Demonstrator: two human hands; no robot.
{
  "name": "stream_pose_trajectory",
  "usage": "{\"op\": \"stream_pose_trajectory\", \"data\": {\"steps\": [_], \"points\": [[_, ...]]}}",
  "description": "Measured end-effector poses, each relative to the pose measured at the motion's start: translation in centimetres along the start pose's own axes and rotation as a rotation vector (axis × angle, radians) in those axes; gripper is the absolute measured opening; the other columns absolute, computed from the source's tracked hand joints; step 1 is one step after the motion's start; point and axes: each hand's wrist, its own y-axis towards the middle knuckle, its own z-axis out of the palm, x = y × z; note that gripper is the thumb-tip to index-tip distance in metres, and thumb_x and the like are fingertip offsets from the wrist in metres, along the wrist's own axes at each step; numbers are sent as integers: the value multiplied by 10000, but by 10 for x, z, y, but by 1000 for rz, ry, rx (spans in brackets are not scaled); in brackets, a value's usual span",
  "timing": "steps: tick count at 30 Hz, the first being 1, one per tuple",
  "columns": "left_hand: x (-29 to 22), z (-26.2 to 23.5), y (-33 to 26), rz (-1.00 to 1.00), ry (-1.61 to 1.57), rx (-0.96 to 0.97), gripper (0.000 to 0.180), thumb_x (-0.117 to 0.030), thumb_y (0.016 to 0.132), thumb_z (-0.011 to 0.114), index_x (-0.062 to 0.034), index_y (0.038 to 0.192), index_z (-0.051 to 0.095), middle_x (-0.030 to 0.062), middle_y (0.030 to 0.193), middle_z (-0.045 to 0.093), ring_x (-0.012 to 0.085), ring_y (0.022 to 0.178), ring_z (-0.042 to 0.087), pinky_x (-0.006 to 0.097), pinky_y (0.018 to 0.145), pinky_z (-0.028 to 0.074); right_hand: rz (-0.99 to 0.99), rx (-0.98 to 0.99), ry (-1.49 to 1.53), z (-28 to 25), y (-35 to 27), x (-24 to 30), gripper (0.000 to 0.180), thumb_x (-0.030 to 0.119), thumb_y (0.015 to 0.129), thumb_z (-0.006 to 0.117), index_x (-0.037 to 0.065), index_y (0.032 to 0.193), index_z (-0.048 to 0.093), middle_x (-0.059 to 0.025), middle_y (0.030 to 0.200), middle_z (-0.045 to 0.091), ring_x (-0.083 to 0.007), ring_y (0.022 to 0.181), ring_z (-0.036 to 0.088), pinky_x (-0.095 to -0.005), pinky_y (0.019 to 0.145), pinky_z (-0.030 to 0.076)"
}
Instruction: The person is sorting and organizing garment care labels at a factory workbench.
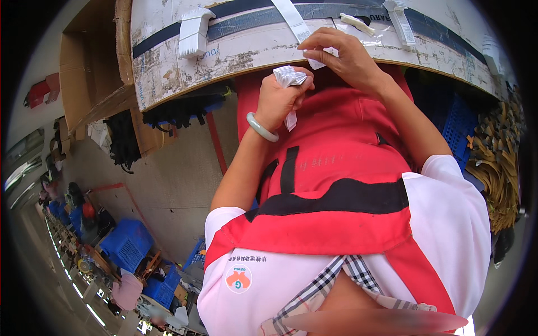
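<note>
Half-seen at a cluttered workbench (168,84)

Most of a bundle of white paper tags (290,75) buried inside the left hand (278,99); another slip mostly covered by the right hand (343,56). Far bench edge cropped by the frame. Blue crates (126,243) and distant figures at lower left too small and blurred to make out.

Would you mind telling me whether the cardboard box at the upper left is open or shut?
Open: the cardboard box has its flap turned outward, showing the bare brown inside.
</note>
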Motion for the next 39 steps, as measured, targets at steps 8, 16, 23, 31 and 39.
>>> {"op": "stream_pose_trajectory", "data": {"steps": [8, 16, 23, 31, 39], "points": [[-41, -20, 92, 398, 630, -328, 241, -98, 844, 700, -27, 1074, 682, 77, 781, 683, 106, 570, 604, 241, 510, 465, 40, -133, -469, -18, 36, -45, 248, 208, 887, 663, 131, 1122, 683, -61, 1108, 631, -260, 1027, 588, -356, 891, 486], [-29, 15, 103, 653, 1033, -329, 310, -10, 709, 667, -3, 1019, 663, 195, 965, 682, 333, 885, 679, 369, 795, 532, -15, -163, -411, -1, -7, -46, 254, 230, 851, 686, 107, 1073, 692, -76, 1127, 628, -275, 1055, 560, -374, 930, 447], [-20, 10, 98, 400, 595, -312, 238, -31, 773, 645, 11, 1006, 666, 160, 857, 704, 271, 742, 686, 348, 656, 536, 109, -399, -488, -44, -9, -70, 177, 187, 842, 701, 101, 996, 718, -54, 1030, 651, -256, 998, 577, -361, 873, 465], [-26, 21, 43, 116, 440, -216, 214, -33, 866, 661, 27, 1070, 688, 69, 883, 697, 117, 671, 667, 203, 447, 446, 51, -432, -520, -47, -7, -67, 162, 139, 810, 732, 89, 963, 712, -43, 1034, 648, -255, 1002, 576, -356, 867, 460], [-13, 24, 32, 146, 345, -232, 232, -33, 873, 668, 28, 1097, 667, 91, 924, 713, 125, 761, 694, 193, 456, 454, -40, -171, -455, -13, -30, -32, 128, 100, 807, 672, 74, 931, 668, -67, 1018, 615, -274, 1011, 566, -383, 896, 448]]}}
